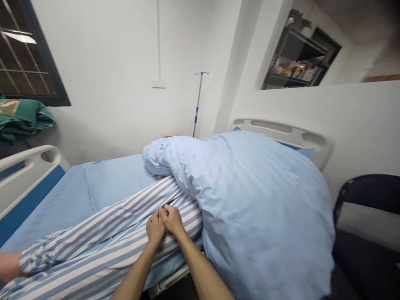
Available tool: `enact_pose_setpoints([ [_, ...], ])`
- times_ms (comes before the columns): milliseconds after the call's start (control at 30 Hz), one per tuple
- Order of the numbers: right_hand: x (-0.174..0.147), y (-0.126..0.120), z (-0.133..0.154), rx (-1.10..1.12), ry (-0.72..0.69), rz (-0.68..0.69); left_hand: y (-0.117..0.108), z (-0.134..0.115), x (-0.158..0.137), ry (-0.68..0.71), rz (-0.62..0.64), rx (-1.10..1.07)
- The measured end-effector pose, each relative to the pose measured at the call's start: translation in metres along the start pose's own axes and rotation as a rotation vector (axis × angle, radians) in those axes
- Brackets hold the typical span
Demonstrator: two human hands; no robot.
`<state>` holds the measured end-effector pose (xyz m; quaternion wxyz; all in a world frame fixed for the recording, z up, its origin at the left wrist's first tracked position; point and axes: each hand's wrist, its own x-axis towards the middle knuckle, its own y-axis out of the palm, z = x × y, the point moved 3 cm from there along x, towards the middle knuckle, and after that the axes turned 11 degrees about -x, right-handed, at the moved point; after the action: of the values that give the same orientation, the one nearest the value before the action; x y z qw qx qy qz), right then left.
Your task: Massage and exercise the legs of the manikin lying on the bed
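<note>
My left hand (155, 227) and my right hand (172, 219) are side by side and touching, both closed with the fingers curled in. They rest over the thigh part of striped blue-and-white trousers (109, 246). Whatever the fingers hold, if anything, is hidden from view. The trousers are on a figure lying along the bed, with a bare ankle (11, 266) at the lower left. A light blue quilt (250, 187) is bunched over the figure's upper part, just right of my hands. Part of another hand (158, 175) shows under the quilt's far edge.
Blue sheet (115, 177) covers the bed, between a footboard (53, 156) and a headboard (278, 125). Behind it stands a drip pole (198, 96). A dark chair (368, 196) is at the right. Green cloth (31, 118) lies at the far left, below the barred window.
</note>
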<state>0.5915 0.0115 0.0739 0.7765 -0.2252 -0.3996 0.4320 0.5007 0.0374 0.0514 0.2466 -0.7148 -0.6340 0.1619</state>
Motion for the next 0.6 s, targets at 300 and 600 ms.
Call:
enact_pose_setpoints([
  [300,0.007,-0.005,-0.011,0.186,0.088,-0.069,-0.002,-0.018,0.021,-0.084,-0.208,-0.333],
  [600,0.007,-0.004,-0.015,0.264,0.109,-0.083,0.022,-0.023,0.005,-0.003,-0.092,-0.258],
])
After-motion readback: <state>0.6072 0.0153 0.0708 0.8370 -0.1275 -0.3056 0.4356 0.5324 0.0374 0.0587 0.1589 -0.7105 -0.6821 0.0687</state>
